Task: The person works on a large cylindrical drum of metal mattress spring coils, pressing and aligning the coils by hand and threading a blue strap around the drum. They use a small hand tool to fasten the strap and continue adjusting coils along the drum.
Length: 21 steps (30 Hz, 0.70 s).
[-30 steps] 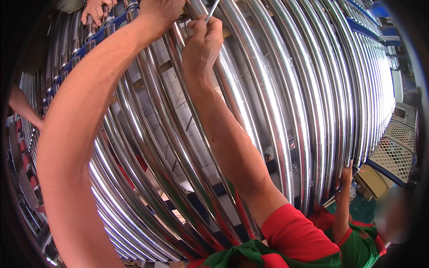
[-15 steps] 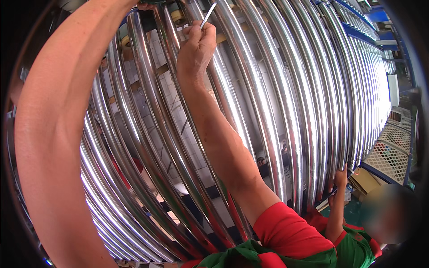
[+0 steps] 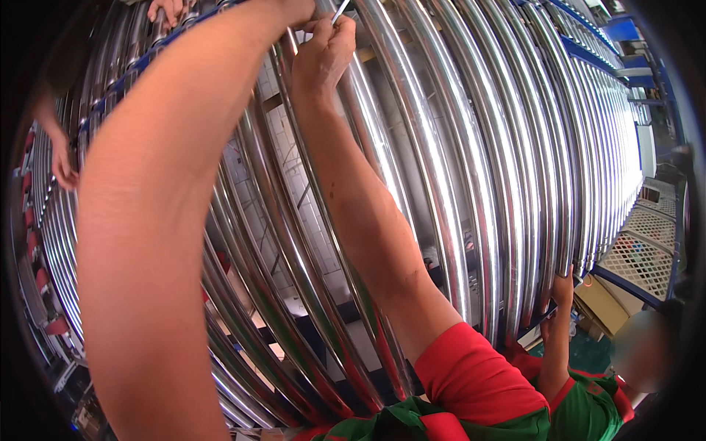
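My right hand is closed, its fingers pinching a thin silvery rod that points up and to the right. What the rod's far end does is cut off by the top edge. This hand rests over long shiny metal tubes lying side by side in a row. My left forearm crosses the left side of the view in front of the tubes. Of my left hand, only the part by the wrist shows at the top edge, close to my right hand; its fingers are out of sight.
A co-worker's hand touches the tube ends at lower right. Other people's hands appear at top left and far left. Beyond the tubes' right end stands a grey mesh panel. Blue frame bars run beneath the tubes.
My left arm has swung right, bringing its wrist near my right hand and uncovering the far-left tubes and other people's hands. My right hand has moved slightly up, still pinching the rod.
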Motion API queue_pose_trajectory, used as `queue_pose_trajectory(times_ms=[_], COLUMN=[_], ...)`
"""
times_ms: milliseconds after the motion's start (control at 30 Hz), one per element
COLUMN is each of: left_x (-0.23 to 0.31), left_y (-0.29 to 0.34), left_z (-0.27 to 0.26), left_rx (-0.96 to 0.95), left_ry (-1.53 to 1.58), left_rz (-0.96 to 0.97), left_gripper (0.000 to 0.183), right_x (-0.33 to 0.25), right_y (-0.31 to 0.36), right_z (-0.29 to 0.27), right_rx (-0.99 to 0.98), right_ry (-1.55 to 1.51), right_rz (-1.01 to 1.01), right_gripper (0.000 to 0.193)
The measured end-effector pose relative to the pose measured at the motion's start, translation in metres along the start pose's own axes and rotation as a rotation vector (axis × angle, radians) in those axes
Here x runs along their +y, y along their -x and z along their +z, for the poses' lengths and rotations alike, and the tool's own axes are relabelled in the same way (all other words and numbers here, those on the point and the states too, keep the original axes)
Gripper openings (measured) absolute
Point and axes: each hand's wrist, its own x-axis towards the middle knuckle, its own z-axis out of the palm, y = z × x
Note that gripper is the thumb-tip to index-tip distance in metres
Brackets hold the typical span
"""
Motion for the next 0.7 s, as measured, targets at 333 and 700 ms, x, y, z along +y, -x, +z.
queue_pose_trajectory(times_ms=[333,700], left_x=[-0.036,-0.023], left_y=[0.009,0.036], left_z=[0.001,0.009], left_rx=[-0.234,-0.142], left_ry=[-0.200,0.010], left_rz=[0.118,-0.092], left_gripper=[0.019,0.030], right_x=[-0.006,-0.003], right_y=[0.004,0.009], right_z=[-0.010,0.005], right_rx=[-0.065,-0.018], right_ry=[0.033,-0.128], right_rz=[0.167,0.112], right_gripper=[0.025,0.021])
